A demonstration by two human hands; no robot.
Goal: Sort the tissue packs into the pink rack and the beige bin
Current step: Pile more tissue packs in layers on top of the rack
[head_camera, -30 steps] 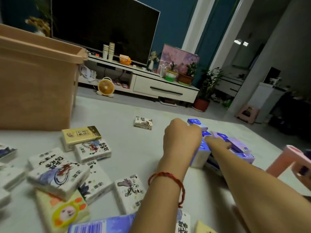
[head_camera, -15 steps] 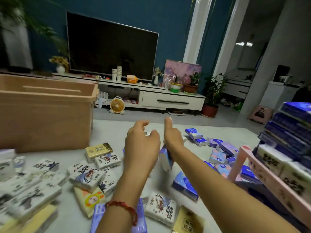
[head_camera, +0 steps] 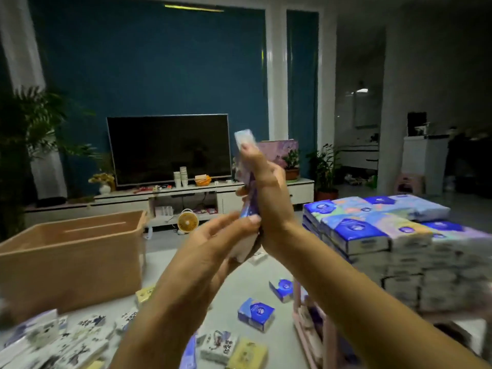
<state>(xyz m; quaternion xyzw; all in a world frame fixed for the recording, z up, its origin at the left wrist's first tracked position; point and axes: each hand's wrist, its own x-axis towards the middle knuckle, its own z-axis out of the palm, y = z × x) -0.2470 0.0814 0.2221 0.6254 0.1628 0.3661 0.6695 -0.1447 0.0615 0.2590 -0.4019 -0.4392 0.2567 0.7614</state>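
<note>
My left hand (head_camera: 221,243) and right hand (head_camera: 269,187) squeeze stacked packs (head_camera: 244,141) edge-on, mid-air. Slack grip: a middle one probably slips. The rack (head_camera: 319,342) is piled high; a bump could topple it.

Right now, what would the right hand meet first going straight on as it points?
Nothing close: beyond the right hand and its blue and purple tissue packs the way looks free, depth unclear.

glossy plastic-wrapped tissue packs (head_camera: 356,231), matt beige bin (head_camera: 72,259)

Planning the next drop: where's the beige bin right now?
Head view, left side: the beige bin stands open-topped, loose tissue packs in front, TV stand behind it.
</note>
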